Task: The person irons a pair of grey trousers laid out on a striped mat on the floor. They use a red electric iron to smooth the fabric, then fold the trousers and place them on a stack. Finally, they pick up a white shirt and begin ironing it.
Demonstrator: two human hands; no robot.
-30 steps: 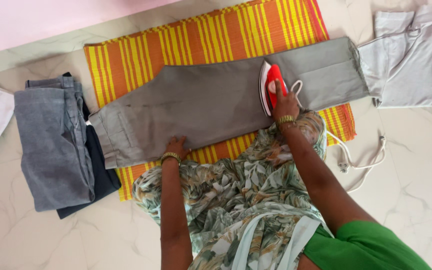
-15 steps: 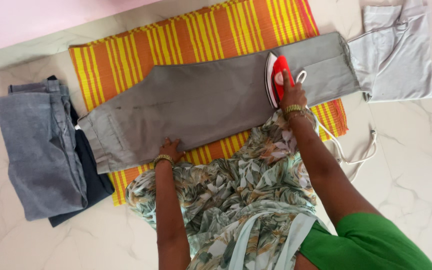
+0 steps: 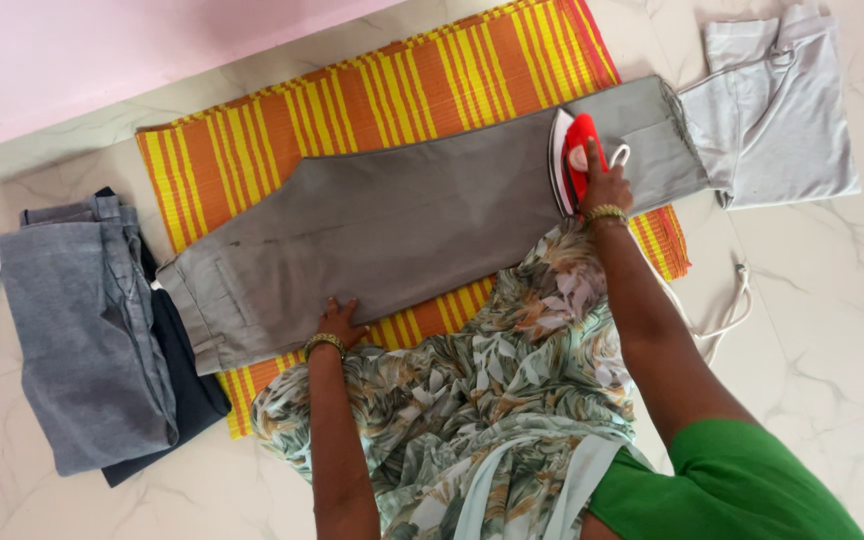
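**Iron near the trouser hem**

While the grey trousers point(image 3: 392, 225) lay flat along the striped mat point(image 3: 282, 120), my right hand point(image 3: 607, 187) was closed around the red iron point(image 3: 574, 160) near the leg's hem end. My left hand point(image 3: 340, 322) pressed open-palmed on the near edge. I judged the waist end yet unpressed; folded clothes point(image 3: 87, 340) waited left.

Single head view, looking steeply down, close.

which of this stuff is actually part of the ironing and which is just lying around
In use:
right hand gripping red iron
left hand pressing on grey trousers
striped mat underneath

Lying about:
folded grey clothes
pale shirt
white cord
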